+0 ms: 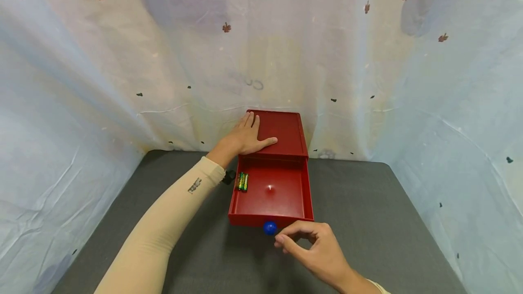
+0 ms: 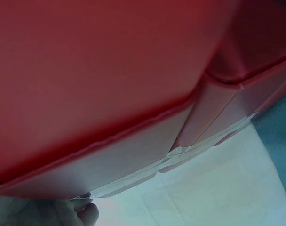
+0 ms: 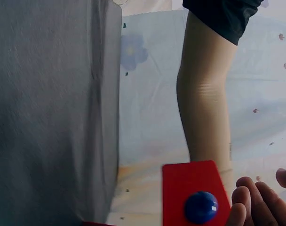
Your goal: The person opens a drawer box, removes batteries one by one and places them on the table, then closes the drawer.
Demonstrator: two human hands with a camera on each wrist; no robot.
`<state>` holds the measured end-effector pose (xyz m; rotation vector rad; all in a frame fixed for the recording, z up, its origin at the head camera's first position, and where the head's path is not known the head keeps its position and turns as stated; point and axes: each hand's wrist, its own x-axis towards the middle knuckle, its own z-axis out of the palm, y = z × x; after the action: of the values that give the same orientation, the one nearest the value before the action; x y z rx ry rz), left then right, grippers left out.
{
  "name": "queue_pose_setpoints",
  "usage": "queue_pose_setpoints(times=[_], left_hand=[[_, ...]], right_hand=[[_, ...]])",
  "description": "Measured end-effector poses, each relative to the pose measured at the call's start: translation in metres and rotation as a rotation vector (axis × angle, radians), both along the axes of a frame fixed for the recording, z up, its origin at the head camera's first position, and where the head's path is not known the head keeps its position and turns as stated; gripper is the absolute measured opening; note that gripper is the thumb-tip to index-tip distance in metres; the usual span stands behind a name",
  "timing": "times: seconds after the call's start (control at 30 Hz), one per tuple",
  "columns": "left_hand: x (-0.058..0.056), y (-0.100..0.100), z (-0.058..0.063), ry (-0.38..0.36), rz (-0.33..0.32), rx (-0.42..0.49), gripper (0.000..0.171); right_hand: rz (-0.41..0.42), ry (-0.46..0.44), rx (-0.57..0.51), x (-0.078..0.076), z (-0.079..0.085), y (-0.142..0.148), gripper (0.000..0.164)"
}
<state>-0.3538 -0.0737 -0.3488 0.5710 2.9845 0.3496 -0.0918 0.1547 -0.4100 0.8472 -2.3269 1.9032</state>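
Observation:
A red box [image 1: 282, 133] stands at the far side of the table, its drawer [image 1: 286, 194] pulled out toward me. Two green-and-gold batteries [image 1: 243, 182] lie side by side against the drawer's left wall. My left hand [image 1: 247, 137] rests flat on the box's top, fingers spread; its fingers [image 2: 63, 212] show dimly in the left wrist view's lower corner. Beside the blue round knob [image 1: 270, 227] on the drawer front is my right hand [image 1: 312, 251], fingers loosely bent. In the right wrist view, its thumb stands apart from the fingers, with the knob [image 3: 201, 207] outside them.
The box and drawer sit on a grey cloth-covered table [image 1: 355, 203]. A pale curtain [image 1: 269, 58] with leaf prints hangs close behind the box and along both sides. A dark wrist strap [image 1: 229, 176] shows at my left wrist, near the drawer's left side.

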Motion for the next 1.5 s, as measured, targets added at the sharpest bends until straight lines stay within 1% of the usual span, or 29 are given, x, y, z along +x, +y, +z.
queue_pose_setpoints(times=[0.1,0.17,0.33,0.43,0.57,0.67,0.73,0.83,1.03,1.13,1.27,1.5], left_hand=[[0.001,0.0,0.001,-0.008,-0.003,0.002,0.112],[0.001,0.0,0.0,-0.013,-0.007,-0.001,0.112],[0.001,0.001,0.0,-0.016,-0.011,-0.017,0.113],[0.001,0.001,-0.001,-0.003,-0.002,-0.016,0.113],[0.0,0.001,-0.001,0.019,0.009,-0.006,0.112],[0.0,0.001,-0.001,0.012,0.011,-0.01,0.112],[0.0,0.001,-0.001,0.004,0.011,-0.013,0.111],[0.0,0.001,0.0,-0.005,0.013,-0.007,0.111],[0.001,0.0,-0.001,-0.001,0.023,0.008,0.113],[0.002,0.0,-0.002,-0.003,0.025,0.005,0.113],[0.001,0.0,-0.003,-0.003,0.02,0.0,0.113],[0.002,0.0,-0.001,-0.006,0.012,0.009,0.113]], right_hand=[[0.006,0.091,-0.003,-0.006,0.009,0.0,0.009],[0.002,0.13,0.0,-0.01,0.015,0.0,0.009],[0.009,0.163,0.005,-0.017,0.031,0.0,0.011],[-0.001,0.207,0.045,-0.024,0.041,-0.001,0.015],[-0.036,0.29,0.13,-0.037,0.053,-0.003,0.017],[-0.048,0.332,0.187,-0.048,0.059,-0.004,0.014],[-0.046,0.345,0.227,-0.054,0.063,-0.004,0.013],[-0.033,0.343,0.271,-0.063,0.069,-0.006,0.015],[-0.034,0.315,0.373,-0.078,0.075,-0.014,0.026],[-0.03,0.305,0.42,-0.087,0.076,-0.018,0.032],[-0.015,0.269,0.484,-0.098,0.074,-0.023,0.039],[0.06,0.21,0.564,-0.111,0.072,-0.036,0.05]])
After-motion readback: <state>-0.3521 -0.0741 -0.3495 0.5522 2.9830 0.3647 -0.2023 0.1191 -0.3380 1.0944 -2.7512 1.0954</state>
